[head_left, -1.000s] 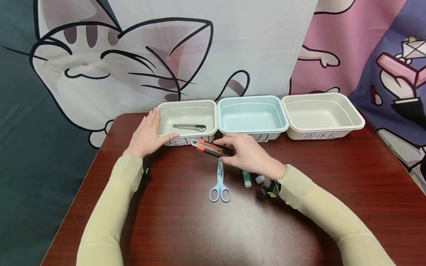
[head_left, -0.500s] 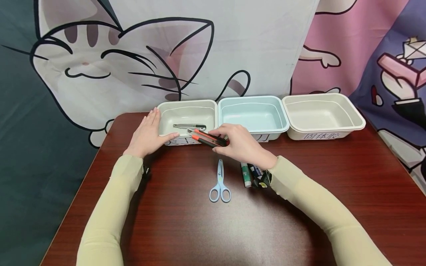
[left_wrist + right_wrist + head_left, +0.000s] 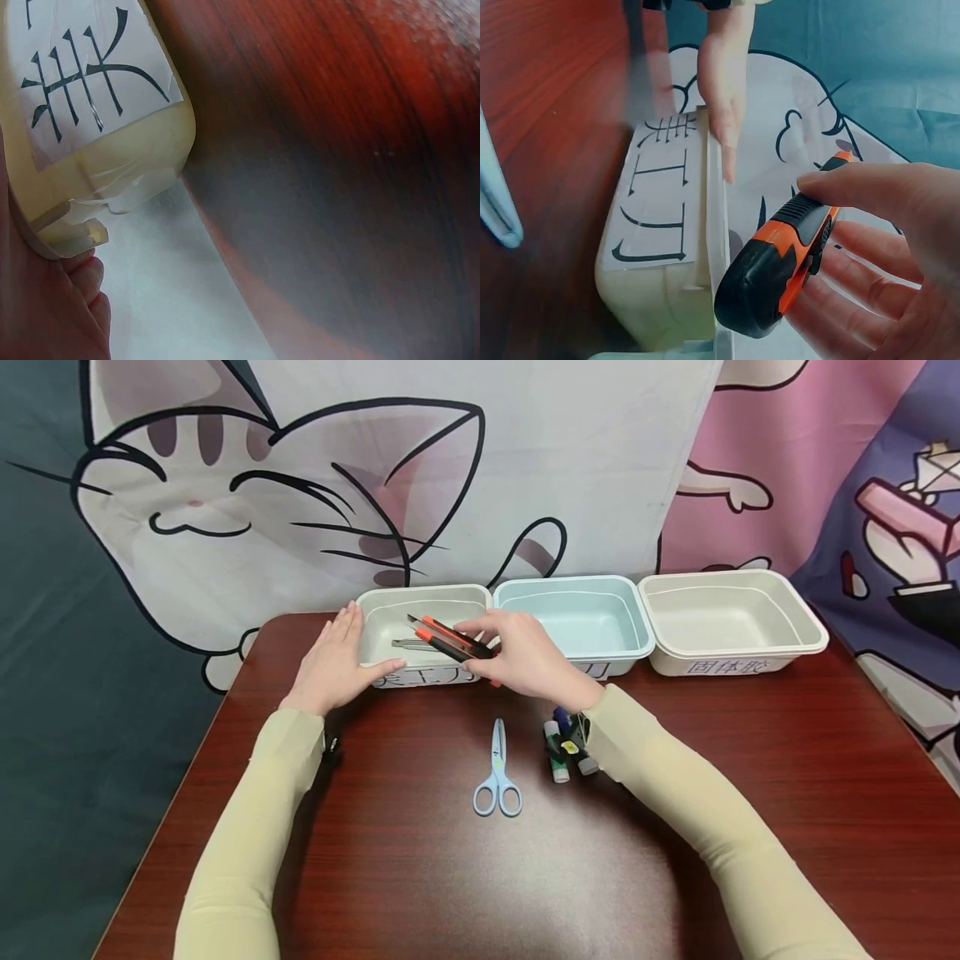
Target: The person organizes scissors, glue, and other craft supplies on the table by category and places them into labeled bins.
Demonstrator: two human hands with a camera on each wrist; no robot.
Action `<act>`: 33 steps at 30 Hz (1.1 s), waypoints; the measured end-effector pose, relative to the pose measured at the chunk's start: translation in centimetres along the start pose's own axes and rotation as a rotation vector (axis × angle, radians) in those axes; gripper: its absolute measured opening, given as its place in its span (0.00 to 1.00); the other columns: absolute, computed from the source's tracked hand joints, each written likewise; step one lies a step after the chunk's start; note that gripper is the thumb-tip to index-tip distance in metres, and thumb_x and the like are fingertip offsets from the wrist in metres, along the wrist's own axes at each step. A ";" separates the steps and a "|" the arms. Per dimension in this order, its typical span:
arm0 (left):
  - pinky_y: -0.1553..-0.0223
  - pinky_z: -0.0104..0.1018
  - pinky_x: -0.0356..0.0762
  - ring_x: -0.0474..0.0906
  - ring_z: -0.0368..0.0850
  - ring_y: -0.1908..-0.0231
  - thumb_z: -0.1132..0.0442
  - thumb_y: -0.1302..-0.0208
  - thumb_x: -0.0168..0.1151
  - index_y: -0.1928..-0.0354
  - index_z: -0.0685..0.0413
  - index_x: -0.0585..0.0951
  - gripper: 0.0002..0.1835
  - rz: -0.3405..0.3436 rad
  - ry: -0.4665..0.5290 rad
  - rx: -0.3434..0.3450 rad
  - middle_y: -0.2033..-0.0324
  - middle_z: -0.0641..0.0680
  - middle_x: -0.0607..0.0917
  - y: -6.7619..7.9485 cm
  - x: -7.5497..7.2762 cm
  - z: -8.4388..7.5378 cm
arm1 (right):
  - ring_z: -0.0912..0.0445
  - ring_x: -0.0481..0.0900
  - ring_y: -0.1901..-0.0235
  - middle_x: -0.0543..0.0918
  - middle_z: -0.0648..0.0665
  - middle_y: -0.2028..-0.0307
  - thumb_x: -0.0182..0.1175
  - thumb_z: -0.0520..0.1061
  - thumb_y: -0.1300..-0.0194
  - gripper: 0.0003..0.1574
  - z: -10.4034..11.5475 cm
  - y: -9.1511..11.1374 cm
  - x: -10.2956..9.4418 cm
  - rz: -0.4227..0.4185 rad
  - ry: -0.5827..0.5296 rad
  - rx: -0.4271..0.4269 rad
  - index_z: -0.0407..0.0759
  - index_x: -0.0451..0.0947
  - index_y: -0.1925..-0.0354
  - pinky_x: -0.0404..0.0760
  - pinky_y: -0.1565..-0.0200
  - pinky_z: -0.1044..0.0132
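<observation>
My right hand (image 3: 517, 652) pinches an orange-and-black box cutter (image 3: 787, 240) between thumb and fingers. It hovers over the left cream bin (image 3: 427, 591), the cutter tilted with its tip toward the back left. Inside that bin lies a slim grey box cutter (image 3: 408, 644), partly hidden behind the held one. At the bin's left end, my left hand (image 3: 330, 660) rests along the rim, fingers extended and thumb over the front edge. A handwritten paper label (image 3: 656, 202) covers the bin's front.
A light blue bin (image 3: 570, 657) and another cream bin (image 3: 738, 653) stand to the right in the same row. Blue scissors (image 3: 497, 768) lie on the brown table (image 3: 405, 860). Two glue sticks (image 3: 557, 760) lie beneath my right wrist. A cat-print cloth (image 3: 585, 460) hangs behind.
My right hand has carried the orange-and-black box cutter up and to the left, from in front of the left bin to above it. My left hand has stayed at the bin's end.
</observation>
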State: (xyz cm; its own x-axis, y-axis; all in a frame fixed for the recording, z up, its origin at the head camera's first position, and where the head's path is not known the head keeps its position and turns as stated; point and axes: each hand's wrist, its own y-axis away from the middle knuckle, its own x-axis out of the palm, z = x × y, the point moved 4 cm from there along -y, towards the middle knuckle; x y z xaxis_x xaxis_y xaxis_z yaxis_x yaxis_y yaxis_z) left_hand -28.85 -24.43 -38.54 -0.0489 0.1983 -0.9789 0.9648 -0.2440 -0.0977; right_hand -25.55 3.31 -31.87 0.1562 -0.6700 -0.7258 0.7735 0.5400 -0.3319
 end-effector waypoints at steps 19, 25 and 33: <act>0.32 0.42 0.32 0.34 0.48 0.30 0.21 0.49 0.42 0.28 0.61 0.40 0.61 0.015 -0.004 -0.007 0.28 0.56 0.39 0.0 -0.1 -0.1 | 0.62 0.76 0.63 0.79 0.53 0.57 0.69 0.46 0.46 0.29 -1.0 -4.7 -0.2 -0.110 -0.046 0.043 0.48 0.78 0.45 0.77 0.65 0.75; 0.32 0.40 0.31 0.33 0.47 0.30 0.21 0.49 0.42 0.28 0.62 0.40 0.61 0.012 -0.009 -0.003 0.28 0.56 0.39 0.0 -0.1 0.1 | 0.60 0.77 0.62 0.79 0.51 0.58 0.70 0.45 0.46 0.29 -1.7 -5.5 0.5 -0.153 -0.069 0.044 0.47 0.78 0.45 0.78 0.65 0.77; 0.32 0.41 0.31 0.34 0.48 0.30 0.21 0.49 0.42 0.28 0.62 0.40 0.61 0.007 -0.006 0.006 0.29 0.57 0.39 -0.2 0.0 0.0 | 0.62 0.79 0.63 0.79 0.53 0.56 0.69 0.48 0.46 0.30 -2.3 -7.3 1.7 -0.106 -0.038 0.076 0.50 0.78 0.44 0.77 0.64 0.72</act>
State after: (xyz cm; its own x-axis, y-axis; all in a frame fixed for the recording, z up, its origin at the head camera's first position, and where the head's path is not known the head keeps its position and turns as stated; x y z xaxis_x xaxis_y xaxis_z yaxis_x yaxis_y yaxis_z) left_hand -29.03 -24.40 -38.56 -0.0433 0.1911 -0.9806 0.9637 -0.2509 -0.0915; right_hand -32.38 -0.63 -32.06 0.0930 -0.7407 -0.6654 0.8312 0.4257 -0.3576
